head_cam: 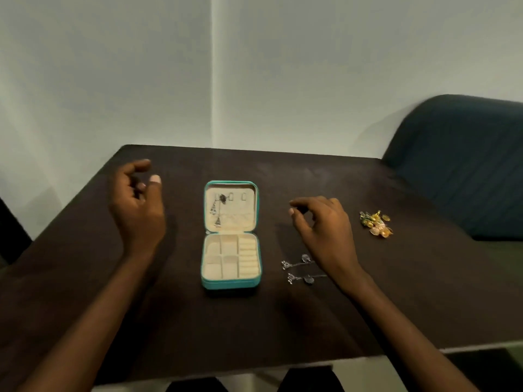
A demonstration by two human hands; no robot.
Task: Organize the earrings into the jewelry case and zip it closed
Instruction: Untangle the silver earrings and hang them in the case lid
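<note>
Small square teal zip-around jewelry case (230, 281) lies open flat at centre of the dark brown wooden table (410, 292). Cream lining. Lid half lies farther away, base half nearer the person.

Lid panel: one long silver dangling earring (218, 210) hangs from the left slot, dark top, small pendant at the bottom. Two other slots beside it visible.

Base: four square compartments on the left, ring rolls on the right; contents not discernible.

Two silver drop earrings (300, 268) lie on the table just right of the case's base, one behind the other, lengthwise left to right.

Cluster of gold earrings with green accents (376, 223) sits well to the right, apart from the silver pair.

Left hand (138, 205): raised above the table left of the case, fingers loosely curled, holding nothing.

Right hand (322, 222): hovers right of the case, behind the silver pair; thumb and forefinger tips close together. Cannot tell whether anything is pinched between them.

Dark blue upholstered chair back (464, 165) beyond the table's right corner.
</note>
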